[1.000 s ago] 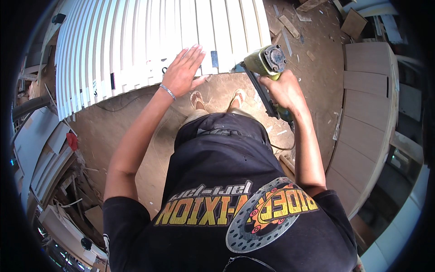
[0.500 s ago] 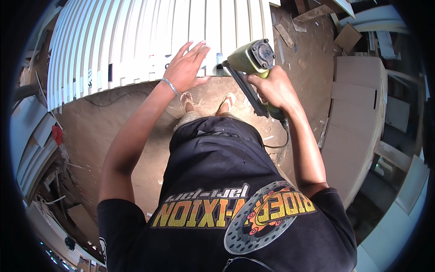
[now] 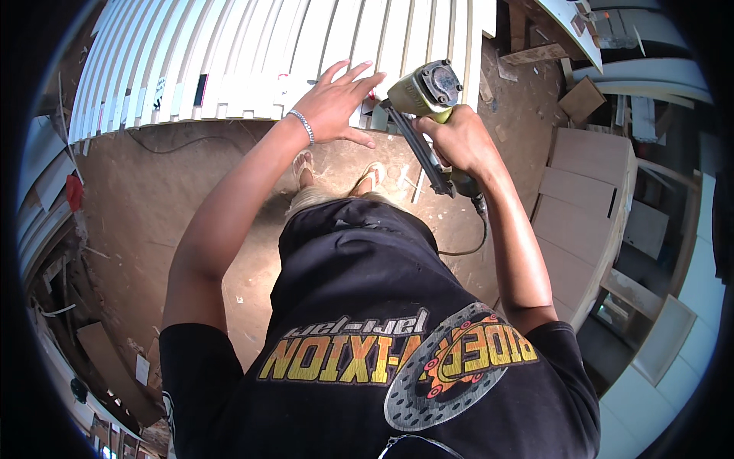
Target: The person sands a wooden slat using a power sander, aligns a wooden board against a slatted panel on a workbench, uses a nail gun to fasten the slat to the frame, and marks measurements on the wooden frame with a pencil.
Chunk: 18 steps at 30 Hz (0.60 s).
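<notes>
A panel of long white slats (image 3: 252, 53), laid side by side with narrow gaps, reaches across the far side toward me. My left hand (image 3: 336, 107) lies over its near edge, palm down, fingers stretched and spread, holding nothing. In my right hand (image 3: 459, 141) is a green-and-black air nail gun (image 3: 417, 96). Its fingers wrap round the handle, and the slanted dark magazine (image 3: 420, 153) points back toward me. The gun's nose is at the near ends of the slats, right of my left fingertips. Whether it touches the wood I cannot tell.
A thin air hose (image 3: 482, 237) hangs from the gun's handle beside my right forearm. Brown board boxes or panels (image 3: 577, 199) stand at the right. Wood scraps (image 3: 535, 53) litter the floor at the far right. Boards and offcuts (image 3: 115, 367) are piled at the left.
The slatted panel appears further right in the view. My left hand and the nail gun are closer together, and the left fingers reach further toward the gun. My right hand keeps its grip.
</notes>
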Available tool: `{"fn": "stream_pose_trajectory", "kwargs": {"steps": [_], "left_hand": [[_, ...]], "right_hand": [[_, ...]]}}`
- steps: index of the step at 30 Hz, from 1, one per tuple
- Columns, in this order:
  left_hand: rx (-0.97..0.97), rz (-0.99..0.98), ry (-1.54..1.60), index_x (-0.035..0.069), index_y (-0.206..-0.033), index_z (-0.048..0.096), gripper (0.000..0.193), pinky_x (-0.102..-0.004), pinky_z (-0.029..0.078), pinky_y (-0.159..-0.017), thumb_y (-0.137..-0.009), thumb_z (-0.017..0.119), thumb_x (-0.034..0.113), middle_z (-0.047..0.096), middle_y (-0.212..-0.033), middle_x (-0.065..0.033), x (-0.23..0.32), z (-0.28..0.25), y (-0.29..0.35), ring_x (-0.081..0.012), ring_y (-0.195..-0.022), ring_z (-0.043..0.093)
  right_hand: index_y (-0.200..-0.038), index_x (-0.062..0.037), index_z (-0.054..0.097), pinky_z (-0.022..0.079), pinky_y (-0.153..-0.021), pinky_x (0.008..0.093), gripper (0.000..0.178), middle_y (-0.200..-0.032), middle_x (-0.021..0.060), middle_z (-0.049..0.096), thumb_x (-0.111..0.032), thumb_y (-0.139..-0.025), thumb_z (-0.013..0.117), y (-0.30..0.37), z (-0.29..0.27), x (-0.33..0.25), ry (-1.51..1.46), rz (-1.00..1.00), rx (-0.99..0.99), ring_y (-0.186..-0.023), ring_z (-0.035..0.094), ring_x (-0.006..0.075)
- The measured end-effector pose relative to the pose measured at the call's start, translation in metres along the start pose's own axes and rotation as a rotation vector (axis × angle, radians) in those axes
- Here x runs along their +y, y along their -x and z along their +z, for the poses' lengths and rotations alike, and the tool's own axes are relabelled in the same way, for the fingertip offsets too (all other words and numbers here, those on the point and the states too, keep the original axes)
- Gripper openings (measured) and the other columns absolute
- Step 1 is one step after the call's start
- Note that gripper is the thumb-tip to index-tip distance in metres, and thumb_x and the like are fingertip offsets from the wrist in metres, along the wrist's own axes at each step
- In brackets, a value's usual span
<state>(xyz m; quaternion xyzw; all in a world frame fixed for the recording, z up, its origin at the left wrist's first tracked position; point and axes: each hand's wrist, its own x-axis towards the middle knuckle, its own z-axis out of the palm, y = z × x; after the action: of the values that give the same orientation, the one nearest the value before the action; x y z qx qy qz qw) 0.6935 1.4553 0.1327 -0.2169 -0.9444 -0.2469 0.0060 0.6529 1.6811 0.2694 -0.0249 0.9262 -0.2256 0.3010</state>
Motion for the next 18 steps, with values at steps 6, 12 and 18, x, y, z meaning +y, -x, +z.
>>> {"fn": "stream_pose_trajectory", "kwargs": {"steps": [6, 12, 18], "left_hand": [[-0.037, 0.001, -0.014, 0.012, -0.160, 0.028, 0.124, -0.0509, 0.014, -0.130, -0.064, 0.082, 0.070, 0.043, -0.159, -0.0142, -0.006, -0.006, -0.003, -0.0244, -0.156, 0.026], [-0.074, 0.012, -0.010, 0.014, -0.160, 0.028, 0.124, -0.0513, 0.013, -0.130, -0.063, 0.083, 0.068, 0.043, -0.159, -0.0137, -0.006, -0.011, -0.004, -0.0250, -0.156, 0.025], [-0.060, -0.001, -0.022, 0.018, -0.161, 0.029, 0.123, -0.0513, 0.015, -0.129, -0.062, 0.086, 0.065, 0.044, -0.158, -0.0147, -0.006, -0.008, -0.001, -0.0254, -0.156, 0.025]], "right_hand": [[-0.075, 0.0026, 0.069, 0.045, -0.053, 0.0353, 0.035, -0.055, 0.0065, 0.059, -0.030, -0.088, 0.071, 0.001, -0.002, -0.004, -0.033, 0.012, -0.015, -0.049, 0.056, 0.0155], [-0.073, 0.0016, 0.069, 0.043, -0.052, 0.0349, 0.036, -0.054, 0.0059, 0.058, -0.030, -0.089, 0.071, 0.002, 0.001, 0.002, -0.044, 0.013, -0.009, -0.048, 0.055, 0.0149], [-0.107, 0.0093, 0.072, 0.055, -0.082, 0.0422, 0.047, -0.090, 0.0243, 0.074, -0.032, -0.086, 0.068, 0.010, -0.006, -0.010, -0.018, 0.122, -0.113, -0.086, 0.073, 0.0297]]}}
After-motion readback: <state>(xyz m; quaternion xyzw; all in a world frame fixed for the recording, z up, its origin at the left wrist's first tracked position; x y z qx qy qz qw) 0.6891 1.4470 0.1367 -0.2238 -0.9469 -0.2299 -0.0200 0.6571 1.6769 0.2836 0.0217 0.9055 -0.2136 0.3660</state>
